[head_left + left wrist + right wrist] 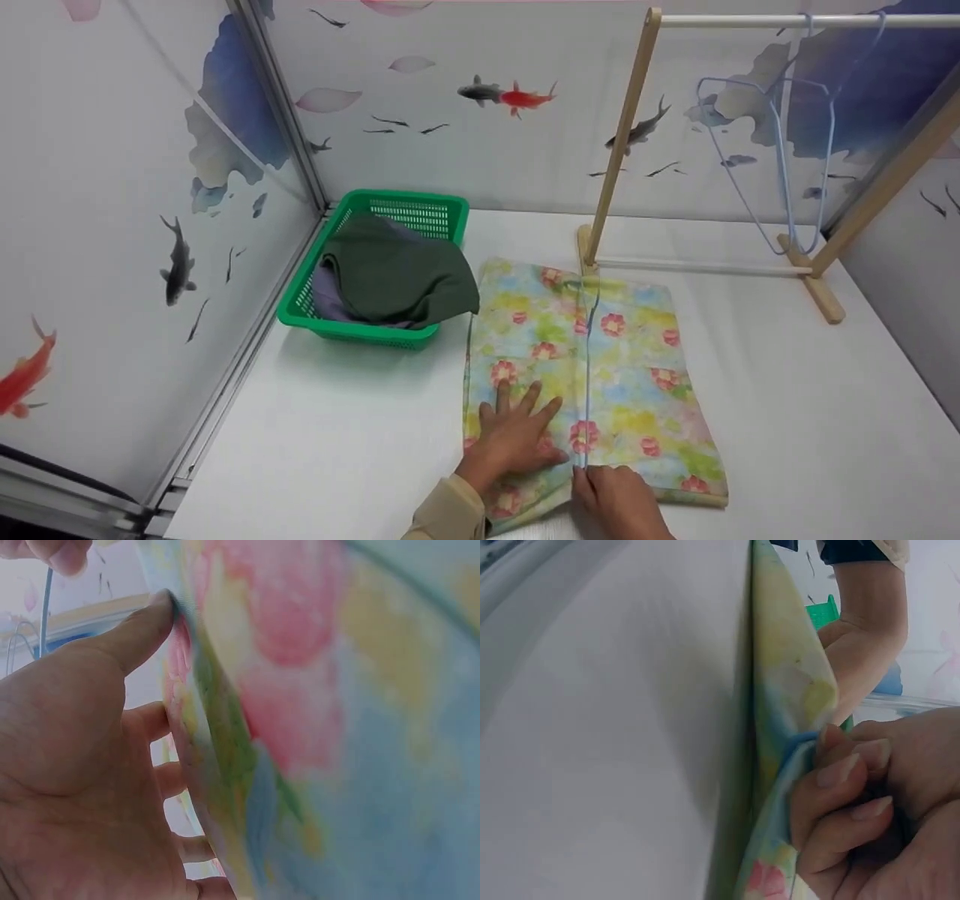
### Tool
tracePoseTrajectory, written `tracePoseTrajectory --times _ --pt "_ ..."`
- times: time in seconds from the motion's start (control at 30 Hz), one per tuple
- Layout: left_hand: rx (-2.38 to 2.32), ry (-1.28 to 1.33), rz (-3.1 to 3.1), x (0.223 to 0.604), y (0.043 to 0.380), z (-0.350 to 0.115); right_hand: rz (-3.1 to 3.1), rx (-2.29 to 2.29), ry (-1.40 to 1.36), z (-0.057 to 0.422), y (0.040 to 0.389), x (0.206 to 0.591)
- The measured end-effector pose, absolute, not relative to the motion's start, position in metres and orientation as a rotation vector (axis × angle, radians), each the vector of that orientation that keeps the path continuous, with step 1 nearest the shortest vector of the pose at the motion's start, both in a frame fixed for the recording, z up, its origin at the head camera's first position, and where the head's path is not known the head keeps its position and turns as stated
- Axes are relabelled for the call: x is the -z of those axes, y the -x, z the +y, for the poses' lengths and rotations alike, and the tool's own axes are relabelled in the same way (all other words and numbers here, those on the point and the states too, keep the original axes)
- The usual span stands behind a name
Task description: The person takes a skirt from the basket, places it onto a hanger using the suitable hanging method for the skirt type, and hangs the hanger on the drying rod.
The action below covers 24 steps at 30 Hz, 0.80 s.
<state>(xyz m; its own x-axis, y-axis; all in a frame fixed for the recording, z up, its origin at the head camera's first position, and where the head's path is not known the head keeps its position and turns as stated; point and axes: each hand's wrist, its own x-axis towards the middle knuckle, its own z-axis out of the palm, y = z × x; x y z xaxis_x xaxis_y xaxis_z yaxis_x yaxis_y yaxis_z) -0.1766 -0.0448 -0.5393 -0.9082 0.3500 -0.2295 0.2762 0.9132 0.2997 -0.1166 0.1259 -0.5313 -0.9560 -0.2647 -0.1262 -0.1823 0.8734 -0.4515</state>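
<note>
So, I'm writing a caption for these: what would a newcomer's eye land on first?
Most likely the yellow, blue and pink flower-printed cloth on the white tabletop, with the left hand spread on it and the right hand gripping its near edge. Next, the green plastic basket to its left, dark-green cloth overhanging it. Behind, at right, pale-blue hangers hang from a wooden-posted rack.

A White Table (337,450), Walled In

Behind the table, a back wall (420,165) shows red and dark fish (525,98); to its left, a side wall (90,150) bears a blue patch (240,90). A metal post (279,97) rises by its far left corner; a rack (625,127) stands at its far right.
</note>
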Motion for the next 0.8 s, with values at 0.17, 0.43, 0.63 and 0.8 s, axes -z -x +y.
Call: tracePoseTrajectory --times 0.17,0.43,0.63,0.8 --pt "-0.489 -0.514 2.725 0.538 0.175 -0.045 3.043 0.685 0.324 0.128 0.112 0.532" --pt "-0.617 -0.538 2.68 0.538 0.175 -0.041 3.28 0.657 0.353 0.134 0.106 0.523" --pt "-0.65 -0.537 2.731 0.54 0.177 -0.041 3.415 0.714 0.446 0.143 0.104 0.513" --pt "-0.692 -0.565 2.73 0.542 0.177 -0.043 3.462 0.72 0.517 0.155 0.105 0.498"
